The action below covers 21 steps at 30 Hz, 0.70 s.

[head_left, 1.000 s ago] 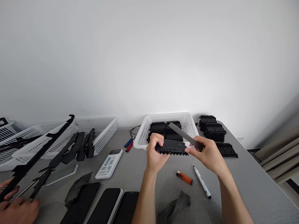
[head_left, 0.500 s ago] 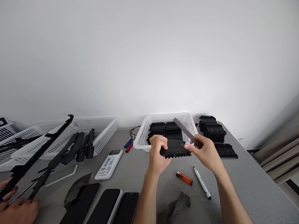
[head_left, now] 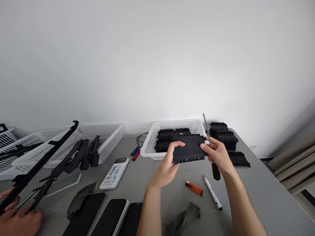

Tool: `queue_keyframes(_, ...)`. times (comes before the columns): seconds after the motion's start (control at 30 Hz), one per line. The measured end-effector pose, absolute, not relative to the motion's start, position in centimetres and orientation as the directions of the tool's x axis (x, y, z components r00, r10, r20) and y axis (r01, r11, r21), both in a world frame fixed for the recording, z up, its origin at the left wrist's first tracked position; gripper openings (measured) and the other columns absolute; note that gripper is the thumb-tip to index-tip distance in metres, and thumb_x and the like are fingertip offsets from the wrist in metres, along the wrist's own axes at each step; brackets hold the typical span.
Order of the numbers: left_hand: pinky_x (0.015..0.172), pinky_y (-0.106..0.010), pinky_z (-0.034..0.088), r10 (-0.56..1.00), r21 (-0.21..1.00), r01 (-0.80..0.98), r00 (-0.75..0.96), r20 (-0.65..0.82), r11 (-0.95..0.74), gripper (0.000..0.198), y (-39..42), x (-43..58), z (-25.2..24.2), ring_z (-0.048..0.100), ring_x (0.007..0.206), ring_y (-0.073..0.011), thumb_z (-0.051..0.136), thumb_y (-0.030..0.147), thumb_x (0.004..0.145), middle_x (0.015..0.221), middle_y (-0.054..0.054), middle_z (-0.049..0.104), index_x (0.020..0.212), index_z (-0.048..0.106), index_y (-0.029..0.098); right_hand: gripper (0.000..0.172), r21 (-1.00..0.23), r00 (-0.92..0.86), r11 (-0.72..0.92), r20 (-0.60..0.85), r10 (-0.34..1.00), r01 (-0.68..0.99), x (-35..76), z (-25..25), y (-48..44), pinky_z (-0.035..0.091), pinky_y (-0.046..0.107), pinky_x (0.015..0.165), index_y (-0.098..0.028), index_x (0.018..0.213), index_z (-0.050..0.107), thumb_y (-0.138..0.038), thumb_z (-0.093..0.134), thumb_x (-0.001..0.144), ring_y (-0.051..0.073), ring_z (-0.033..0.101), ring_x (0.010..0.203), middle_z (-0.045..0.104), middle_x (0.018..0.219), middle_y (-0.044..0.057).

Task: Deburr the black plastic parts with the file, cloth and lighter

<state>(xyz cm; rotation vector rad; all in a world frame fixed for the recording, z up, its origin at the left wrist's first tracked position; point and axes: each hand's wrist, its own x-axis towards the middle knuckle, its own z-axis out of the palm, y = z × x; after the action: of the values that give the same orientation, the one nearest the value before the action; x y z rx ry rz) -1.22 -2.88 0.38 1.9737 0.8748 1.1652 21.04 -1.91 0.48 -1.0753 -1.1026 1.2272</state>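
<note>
I hold a flat black plastic panel (head_left: 190, 149) upright in front of me, its broad face toward the camera. My left hand (head_left: 167, 165) grips its left edge with thumb on the face. My right hand (head_left: 218, 155) pinches its right edge and also holds a flat metal file (head_left: 206, 129) with a black handle, blade pointing up. Behind them stands a white basket (head_left: 152, 139) with several black parts in it.
Stacks of black parts (head_left: 225, 137) lie at the right rear. An orange lighter (head_left: 194, 187), a white marker (head_left: 213, 192) and grey cloth (head_left: 184, 218) lie near me. Phones (head_left: 110, 218), a white power bank (head_left: 114, 172), long black parts and another person's hand (head_left: 17, 223) are at left.
The panel turned from lying edge-on to standing with its face toward me. The file swung from slanting across the panel to pointing straight up in my right hand.
</note>
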Motion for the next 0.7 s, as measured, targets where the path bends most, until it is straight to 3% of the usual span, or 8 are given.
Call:
queue_keyframes(0.1,0.086,-0.040,0.055,0.783,0.929,-0.018,0.533,0.321,-0.368,0.074,-2.8,-2.1,0.3,0.066,0.105,-0.0247,0.058,0.039,0.093,0.122,-0.016,0.063,0.154,0.016,0.034,0.060,-0.986,0.127,0.130,0.116,0.985,-0.108,21.2,0.2,-1.7,0.020,0.024,0.044,-0.015,0.113,0.065,-0.055,0.079,0.071,0.006,0.025,0.049,0.045,0.064,-0.006)
queue_keyframes(0.17,0.090,-0.042,0.053,0.768,0.938,-0.151,0.542,0.342,-0.311,0.094,-2.7,-2.0,0.3,0.066,0.109,-0.0255,0.064,0.046,0.088,0.124,-0.016,0.063,0.156,0.001,0.035,0.054,-0.983,0.166,0.182,0.175,0.970,-0.033,21.3,0.1,-1.6,0.023,0.025,0.046,-0.015,0.109,0.066,-0.054,0.077,0.074,0.008,0.028,0.052,0.047,0.065,-0.005)
queue_keyframes(0.23,0.094,-0.044,0.052,0.810,0.948,-0.194,0.493,0.318,-0.254,0.103,-2.6,-1.5,0.4,0.064,0.116,-0.0268,0.069,0.048,0.084,0.128,-0.016,0.062,0.156,-0.005,0.036,0.046,-0.970,0.181,0.235,0.244,0.953,0.069,21.3,0.0,-1.5,0.026,0.026,0.049,-0.016,0.104,0.067,-0.053,0.074,0.077,0.010,0.032,0.054,0.048,0.065,-0.004)
queue_keyframes(0.33,0.099,-0.045,0.050,0.936,0.982,-0.094,0.300,0.187,-0.166,0.090,-2.2,-0.3,0.3,0.062,0.119,-0.0273,0.070,0.042,0.084,0.130,-0.015,0.062,0.155,0.014,0.034,0.040,-0.946,0.151,0.274,0.300,0.942,0.172,20.9,-0.1,-1.6,0.035,0.027,0.056,-0.018,0.103,0.070,-0.051,0.071,0.080,0.014,0.046,0.061,0.058,0.070,-0.001)
queue_keyframes(0.43,0.094,-0.043,0.053,0.982,0.987,0.010,0.109,0.156,-0.158,0.070,-1.5,0.5,0.0,0.065,0.113,-0.0282,0.073,0.038,0.082,0.123,-0.013,0.065,0.142,0.039,0.027,0.044,-0.933,0.110,0.261,0.295,0.949,0.247,20.4,-0.2,-1.7,0.044,0.031,0.066,-0.019,0.106,0.073,-0.052,0.073,0.078,0.020,0.059,0.075,0.070,0.082,0.005)
queue_keyframes(0.57,0.084,-0.037,0.054,0.960,0.959,0.043,-0.025,0.280,-0.279,0.047,-0.7,0.5,-0.5,0.067,0.101,-0.0258,0.075,0.035,0.079,0.109,-0.010,0.067,0.119,0.054,0.023,0.047,-0.909,0.074,0.235,0.276,0.958,0.343,19.9,0.0,-2.0,0.047,0.034,0.073,-0.020,0.106,0.075,-0.056,0.073,0.077,0.025,0.063,0.082,0.073,0.091,0.009)
queue_keyframes(0.7,0.074,-0.032,0.053,0.912,0.919,0.119,-0.127,0.390,-0.376,0.041,-0.6,0.0,-0.7,0.065,0.086,-0.0209,0.074,0.040,0.080,0.102,-0.007,0.064,0.113,0.056,0.023,0.045,-0.924,0.104,0.211,0.256,0.961,0.320,20.3,0.6,-2.4,0.043,0.031,0.063,-0.021,0.104,0.073,-0.056,0.074,0.076,0.020,0.059,0.069,0.072,0.089,0.006)
